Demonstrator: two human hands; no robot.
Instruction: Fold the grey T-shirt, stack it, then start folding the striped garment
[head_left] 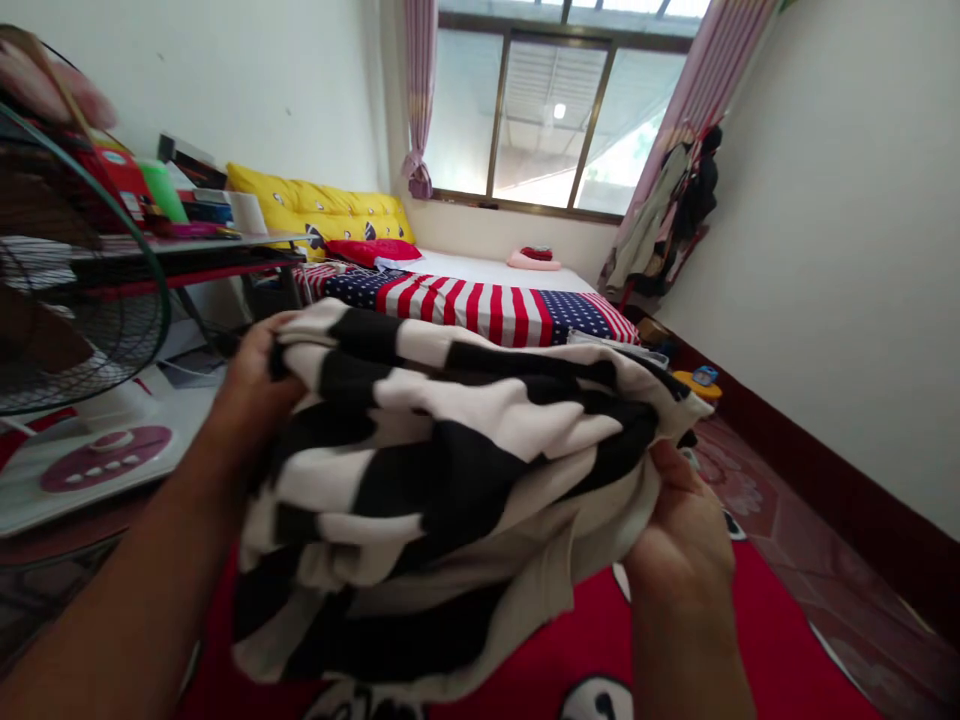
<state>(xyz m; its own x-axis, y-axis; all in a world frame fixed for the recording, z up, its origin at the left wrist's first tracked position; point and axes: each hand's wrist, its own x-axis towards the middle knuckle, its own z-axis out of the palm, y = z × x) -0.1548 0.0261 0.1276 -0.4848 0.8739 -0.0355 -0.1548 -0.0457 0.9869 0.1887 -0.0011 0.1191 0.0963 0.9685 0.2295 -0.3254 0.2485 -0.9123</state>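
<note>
A black-and-white checked cloth (465, 450) hangs bunched between my two hands, its folds sagging in the middle. Whether it is a garment or a blanket I cannot make out. My left hand (259, 385) grips its upper left edge, the fingers partly hidden by the fabric. At the right edge, my right hand (682, 530) pinches the cloth, with the palm turned inward. A pale underside or hem shows near the right hand. Below the cloth lies a red cover (772, 620) with black-and-white cartoon prints. The lower part of the cloth is slightly blurred.
On the left stand a fan (82, 300) and a desk (225, 242) loaded with small things. A bed (465, 305) with a stars-and-stripes cover and a yellow cushion (322, 205) is under the window. Clothes (667, 210) hang at the right wall, above a yellow-lidded container (697, 385).
</note>
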